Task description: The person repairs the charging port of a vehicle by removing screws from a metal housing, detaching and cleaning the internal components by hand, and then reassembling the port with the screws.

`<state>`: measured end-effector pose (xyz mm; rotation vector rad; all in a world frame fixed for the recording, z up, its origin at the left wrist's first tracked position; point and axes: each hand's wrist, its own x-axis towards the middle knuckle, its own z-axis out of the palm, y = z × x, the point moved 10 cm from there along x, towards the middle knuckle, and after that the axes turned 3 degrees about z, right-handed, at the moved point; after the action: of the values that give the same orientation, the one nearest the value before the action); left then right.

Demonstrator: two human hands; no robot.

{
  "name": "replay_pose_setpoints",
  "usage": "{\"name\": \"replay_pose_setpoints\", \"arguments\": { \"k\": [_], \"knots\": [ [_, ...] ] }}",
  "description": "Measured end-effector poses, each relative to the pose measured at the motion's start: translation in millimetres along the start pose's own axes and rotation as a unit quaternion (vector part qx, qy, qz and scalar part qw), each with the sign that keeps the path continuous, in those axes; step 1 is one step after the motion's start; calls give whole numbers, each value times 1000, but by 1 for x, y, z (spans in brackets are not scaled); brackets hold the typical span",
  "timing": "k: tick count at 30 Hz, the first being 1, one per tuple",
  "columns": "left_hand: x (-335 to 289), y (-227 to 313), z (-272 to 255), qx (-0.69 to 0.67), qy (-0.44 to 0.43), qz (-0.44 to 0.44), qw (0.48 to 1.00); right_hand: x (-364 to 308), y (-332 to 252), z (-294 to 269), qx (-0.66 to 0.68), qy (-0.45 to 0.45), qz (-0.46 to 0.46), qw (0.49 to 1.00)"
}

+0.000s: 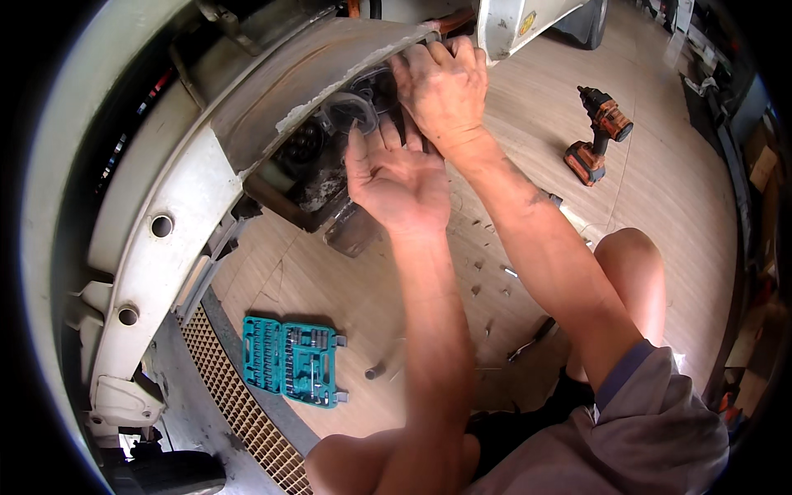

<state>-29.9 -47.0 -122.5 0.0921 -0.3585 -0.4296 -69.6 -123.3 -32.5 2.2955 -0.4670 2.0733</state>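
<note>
I judge this step to be handling by feel under the metal panel (289, 78), smooth but chipped along its edge: my left hand (400, 181) is palm up, thumb spread from fingers, beside the clear, curved plastic piece (345, 106); contact I can't tell. My right hand (445, 91) curls alongside, fingertips hidden; steady support seems called for.
</note>
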Motion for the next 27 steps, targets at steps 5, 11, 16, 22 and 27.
{"name": "replay_pose_setpoints", "arguments": {
  "k": [5, 11, 16, 22, 27],
  "knots": [
    [0, -5, -2, -13, -7, -6, 1000, -1, 4, -2, 55, -18, -31, 998],
    [1, 0, -5, -4, 12, -3, 1000, 0, 1, 3, 56, -52, -18, 997],
    [0, 0, -6, -26, 24, -6, 999, 0, 0, 1, 10, -19, -21, 1000],
    [0, 2, -3, -17, 19, -3, 1000, 1, -7, 1, -19, -31, -29, 999],
    [-1, 1, -3, -2, 25, -2, 1000, 2, -6, 0, -21, -25, -32, 999]
  ]
}}
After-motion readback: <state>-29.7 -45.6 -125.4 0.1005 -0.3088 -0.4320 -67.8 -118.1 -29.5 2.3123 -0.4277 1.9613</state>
